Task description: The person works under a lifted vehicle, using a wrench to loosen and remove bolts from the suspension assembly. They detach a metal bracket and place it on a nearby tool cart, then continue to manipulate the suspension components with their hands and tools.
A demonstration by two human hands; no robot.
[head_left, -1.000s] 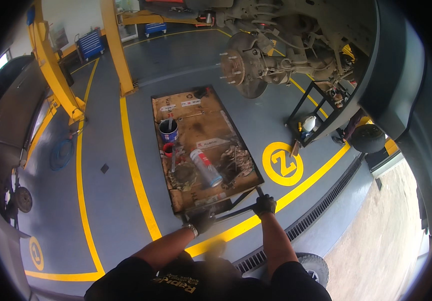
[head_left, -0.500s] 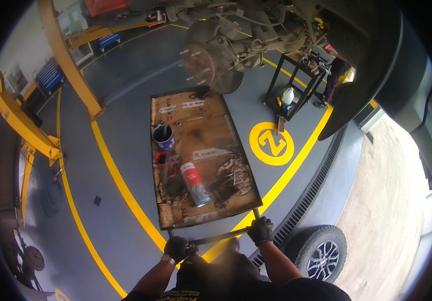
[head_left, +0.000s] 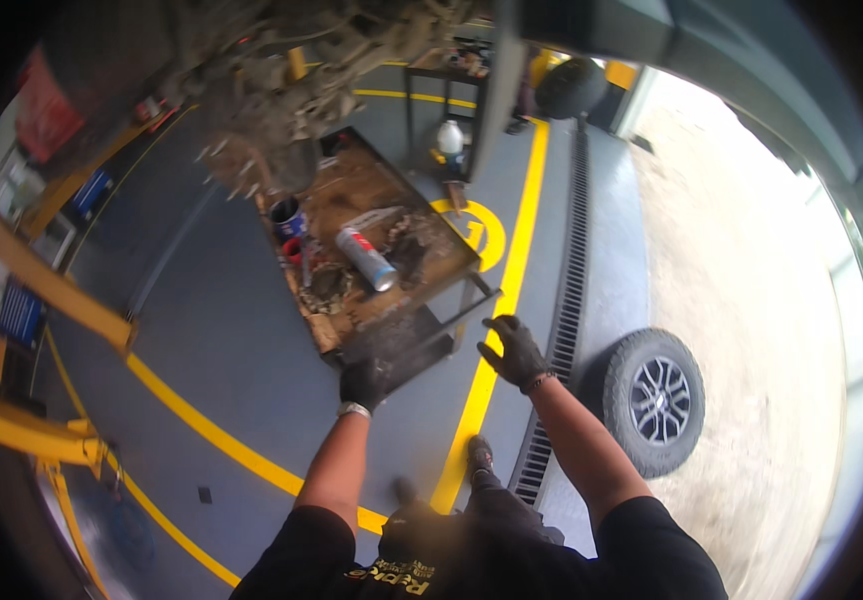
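Cart point(head_left: 436, 265): it stood on the gray floor point(head_left: 221, 290) just ahead of you, angled away to the left, its far end partly hidden behind the raised car's wheel hub point(head_left: 261, 168).
Cart top: you had brown, stained cardboard point(head_left: 351, 172) on it, inside a dark rim.
Lower shelf point(head_left: 391, 345): it was dark and showed beneath the near edge.
Spray can point(head_left: 365, 257): it lay on its side on the cardboard, white and red with a bluish end toward you.
Rag point(head_left: 408, 252): it sat crumpled and dark just right of the spray can.
Blue tub point(head_left: 286, 218): it stood near the left rim, open at the top and dark inside; you could not make out its contents.
Red cup point(head_left: 293, 250): it was beside the tub, on your side of it; what it held was too blurred to tell.
Left grip point(head_left: 364, 383): your gloved hand was at the cart's near left corner, blurred, so whether its fingers were closed around anything cannot be told.
Right grip point(head_left: 506, 352): your gloved fingers were spread and bent, holding nothing, near the right end of the handle point(head_left: 476, 307) but apart from it.
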